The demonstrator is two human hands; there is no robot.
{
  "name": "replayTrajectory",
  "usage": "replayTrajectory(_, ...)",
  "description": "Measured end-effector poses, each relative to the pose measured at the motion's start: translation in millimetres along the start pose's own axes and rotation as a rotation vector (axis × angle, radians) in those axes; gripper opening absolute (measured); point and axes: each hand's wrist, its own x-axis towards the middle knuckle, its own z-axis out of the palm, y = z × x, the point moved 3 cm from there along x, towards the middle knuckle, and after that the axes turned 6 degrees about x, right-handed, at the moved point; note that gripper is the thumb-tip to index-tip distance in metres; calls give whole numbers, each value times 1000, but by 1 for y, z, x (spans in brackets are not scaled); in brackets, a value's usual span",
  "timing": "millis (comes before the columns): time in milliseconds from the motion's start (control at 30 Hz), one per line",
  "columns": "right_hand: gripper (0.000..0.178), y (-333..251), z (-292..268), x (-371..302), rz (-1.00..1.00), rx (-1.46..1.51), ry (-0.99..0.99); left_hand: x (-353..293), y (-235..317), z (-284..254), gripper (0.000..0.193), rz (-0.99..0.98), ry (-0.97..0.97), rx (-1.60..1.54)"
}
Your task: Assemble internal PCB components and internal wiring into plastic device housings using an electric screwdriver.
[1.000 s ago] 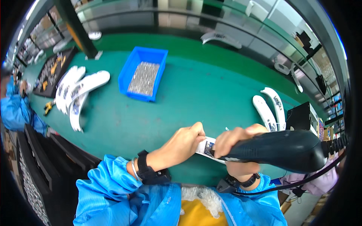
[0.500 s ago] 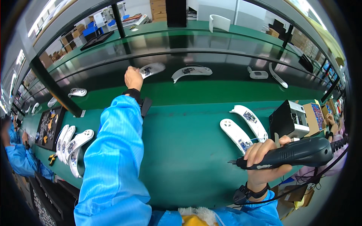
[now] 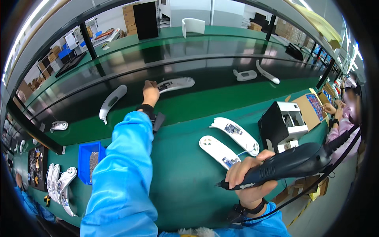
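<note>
My left hand (image 3: 151, 94) reaches far across to the dark belt, its fingers curled at the near end of a curved white plastic housing (image 3: 179, 83) with electronics inside. To its left lies another curved pale housing (image 3: 113, 103). In my right hand (image 3: 246, 173) is a black corded electric screwdriver (image 3: 290, 166), its tip pointing left over the green bench. Just beyond that tip lie two white housings, the nearer one (image 3: 215, 149) and the farther one (image 3: 239, 134), with circuit boards showing and a thin wire between them.
A blue bin (image 3: 83, 164) of small metal parts sits left of my sleeve, near stacked white housings (image 3: 65, 181) and a dark parts tray (image 3: 35, 168). At right stand a black-and-silver machine (image 3: 278, 124) and a cardboard box (image 3: 306, 108). A co-worker's hands (image 3: 333, 108) show beyond.
The view has swung right. My left hand has let go of one housing, now lying left of it, and is at another. My right hand keeps the screwdriver.
</note>
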Motion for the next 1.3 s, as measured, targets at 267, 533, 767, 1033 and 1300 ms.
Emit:
replayTrajectory(267, 80, -9, 21, -7, 11, 296, -95, -224, 56, -187, 10, 206, -469, -225)
replayTrajectory(533, 81, 22, 73, -32, 194, 365, -312, -335, 46, -235, 9, 159, -388, -89)
replayTrajectory(767, 83, 24, 92, -45, 269, 391, -391, -332, 81, -252, 15, 442, -343, 35)
replayTrajectory(1033, 79, 25, 97, -47, 232, 347, -365, -325, 88, -251, 17, 444, -399, 16)
replayTrajectory(1300, 79, 26, 91, -55, 237, 298, -314, -325, 89, -249, 22, 506, -461, 77)
